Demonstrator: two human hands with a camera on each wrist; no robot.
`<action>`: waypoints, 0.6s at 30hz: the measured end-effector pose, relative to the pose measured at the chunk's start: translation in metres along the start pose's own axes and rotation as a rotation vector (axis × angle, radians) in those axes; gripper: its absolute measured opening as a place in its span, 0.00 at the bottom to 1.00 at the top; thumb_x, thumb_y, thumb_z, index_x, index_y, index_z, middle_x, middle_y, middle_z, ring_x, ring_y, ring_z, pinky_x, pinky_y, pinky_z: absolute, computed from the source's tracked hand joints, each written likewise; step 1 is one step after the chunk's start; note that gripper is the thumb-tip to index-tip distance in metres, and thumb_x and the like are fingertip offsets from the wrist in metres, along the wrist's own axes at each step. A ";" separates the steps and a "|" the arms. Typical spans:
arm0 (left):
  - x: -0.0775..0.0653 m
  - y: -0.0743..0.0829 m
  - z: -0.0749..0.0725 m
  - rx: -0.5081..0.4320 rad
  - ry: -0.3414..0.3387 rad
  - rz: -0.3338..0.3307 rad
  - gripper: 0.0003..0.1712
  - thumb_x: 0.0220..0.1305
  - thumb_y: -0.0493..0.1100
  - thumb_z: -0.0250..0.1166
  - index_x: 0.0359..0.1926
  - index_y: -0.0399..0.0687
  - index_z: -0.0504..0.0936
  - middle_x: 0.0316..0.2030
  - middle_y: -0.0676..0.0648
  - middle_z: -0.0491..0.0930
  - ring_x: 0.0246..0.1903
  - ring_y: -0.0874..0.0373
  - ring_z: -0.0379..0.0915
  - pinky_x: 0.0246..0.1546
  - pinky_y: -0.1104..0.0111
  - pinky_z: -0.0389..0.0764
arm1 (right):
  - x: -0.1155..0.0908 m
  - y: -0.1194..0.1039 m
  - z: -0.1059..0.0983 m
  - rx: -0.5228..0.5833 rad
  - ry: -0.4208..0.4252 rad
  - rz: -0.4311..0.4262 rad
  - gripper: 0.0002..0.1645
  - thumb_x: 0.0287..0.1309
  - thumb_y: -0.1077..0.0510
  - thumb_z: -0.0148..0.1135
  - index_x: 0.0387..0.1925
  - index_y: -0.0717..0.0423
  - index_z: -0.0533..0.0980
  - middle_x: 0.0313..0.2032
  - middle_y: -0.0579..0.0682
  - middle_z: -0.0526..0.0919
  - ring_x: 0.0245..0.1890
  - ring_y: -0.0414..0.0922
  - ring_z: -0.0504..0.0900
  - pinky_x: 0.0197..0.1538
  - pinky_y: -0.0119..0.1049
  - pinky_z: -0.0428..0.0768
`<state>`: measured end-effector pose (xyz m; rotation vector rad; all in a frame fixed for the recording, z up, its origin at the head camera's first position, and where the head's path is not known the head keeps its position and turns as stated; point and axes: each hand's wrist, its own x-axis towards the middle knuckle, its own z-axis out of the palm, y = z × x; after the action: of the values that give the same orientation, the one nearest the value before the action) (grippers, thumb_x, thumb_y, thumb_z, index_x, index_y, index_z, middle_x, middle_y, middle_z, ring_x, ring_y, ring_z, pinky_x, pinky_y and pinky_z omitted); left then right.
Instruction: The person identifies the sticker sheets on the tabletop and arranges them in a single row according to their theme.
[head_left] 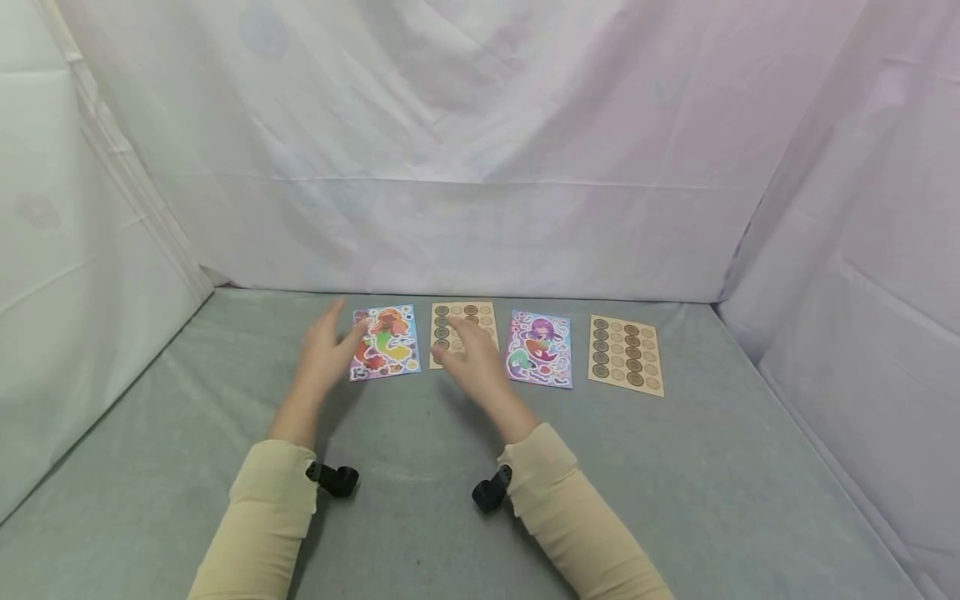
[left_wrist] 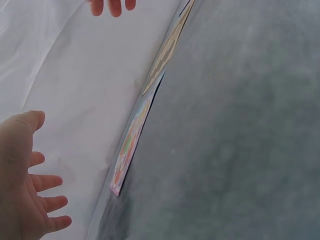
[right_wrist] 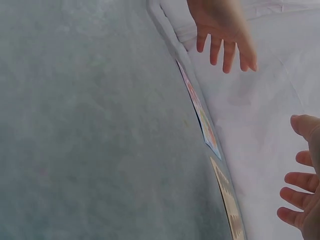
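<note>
Both hands hover over the table with nothing in them. My left hand (head_left: 322, 357) is just left of a mermaid sticker sheet (head_left: 401, 333) with red, green and yellow figures; in the left wrist view its fingers (left_wrist: 47, 181) are spread. Over a tan sheet of round stickers (head_left: 486, 315) is my right hand (head_left: 477, 364), which partly hides it in the head view. The right wrist view shows those fingers (right_wrist: 300, 180) apart and loosely extended. To the right lie a purple-haired mermaid sticker sheet (head_left: 540, 350) and a second tan sheet of round stickers (head_left: 626, 356).
The sheets lie in a row near the back of the grey-green table (head_left: 420, 517). A white cloth (head_left: 465, 167) hangs behind it, with more cloth at both sides. Each sleeve cuff carries a small black wrist camera (head_left: 341, 481).
</note>
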<state>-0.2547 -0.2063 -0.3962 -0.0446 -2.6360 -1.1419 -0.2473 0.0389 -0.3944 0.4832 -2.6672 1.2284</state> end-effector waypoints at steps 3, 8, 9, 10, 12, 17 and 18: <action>-0.001 -0.004 0.002 -0.014 -0.004 -0.024 0.39 0.70 0.50 0.55 0.72 0.34 0.53 0.68 0.29 0.53 0.67 0.34 0.47 0.66 0.45 0.48 | -0.001 0.000 0.005 0.006 -0.006 -0.008 0.33 0.60 0.51 0.64 0.65 0.55 0.68 0.64 0.56 0.70 0.67 0.53 0.62 0.67 0.49 0.59; -0.004 -0.008 0.004 -0.045 -0.019 -0.087 0.40 0.71 0.54 0.53 0.73 0.37 0.51 0.69 0.31 0.52 0.68 0.36 0.45 0.67 0.46 0.48 | -0.002 -0.002 0.013 0.015 -0.018 0.000 0.32 0.60 0.51 0.64 0.64 0.56 0.69 0.62 0.55 0.71 0.64 0.51 0.66 0.65 0.46 0.64; -0.004 -0.009 0.005 -0.053 -0.022 -0.100 0.40 0.71 0.55 0.53 0.73 0.38 0.51 0.70 0.31 0.52 0.69 0.36 0.45 0.67 0.46 0.47 | -0.002 -0.002 0.014 0.011 -0.022 0.003 0.32 0.60 0.50 0.64 0.64 0.56 0.69 0.62 0.55 0.71 0.64 0.51 0.66 0.65 0.46 0.64; -0.004 -0.009 0.005 -0.060 -0.025 -0.115 0.41 0.71 0.55 0.53 0.73 0.38 0.51 0.70 0.32 0.51 0.69 0.37 0.44 0.67 0.46 0.47 | -0.002 -0.003 0.015 0.010 -0.026 0.009 0.32 0.60 0.50 0.64 0.64 0.56 0.70 0.62 0.55 0.72 0.64 0.51 0.66 0.65 0.46 0.64; -0.005 -0.011 0.005 -0.074 -0.028 -0.139 0.41 0.71 0.55 0.53 0.73 0.38 0.50 0.70 0.32 0.51 0.69 0.37 0.44 0.67 0.46 0.47 | -0.003 -0.003 0.017 0.013 -0.034 0.018 0.33 0.61 0.50 0.64 0.64 0.57 0.69 0.62 0.54 0.72 0.64 0.51 0.66 0.65 0.46 0.63; -0.007 -0.012 0.007 -0.107 -0.028 -0.176 0.40 0.71 0.54 0.52 0.74 0.38 0.49 0.70 0.35 0.52 0.69 0.39 0.46 0.67 0.48 0.49 | -0.002 -0.005 0.022 0.036 -0.043 0.025 0.32 0.61 0.49 0.63 0.64 0.56 0.69 0.62 0.54 0.71 0.64 0.51 0.67 0.65 0.46 0.64; -0.007 -0.012 0.007 -0.113 -0.028 -0.185 0.40 0.71 0.55 0.52 0.74 0.38 0.49 0.70 0.35 0.53 0.69 0.39 0.47 0.67 0.48 0.49 | -0.002 -0.005 0.023 0.048 -0.044 0.026 0.32 0.61 0.49 0.63 0.64 0.57 0.69 0.62 0.54 0.72 0.63 0.51 0.68 0.64 0.46 0.66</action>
<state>-0.2511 -0.2090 -0.4116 0.1660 -2.6415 -1.3579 -0.2436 0.0186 -0.4065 0.4889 -2.6938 1.3070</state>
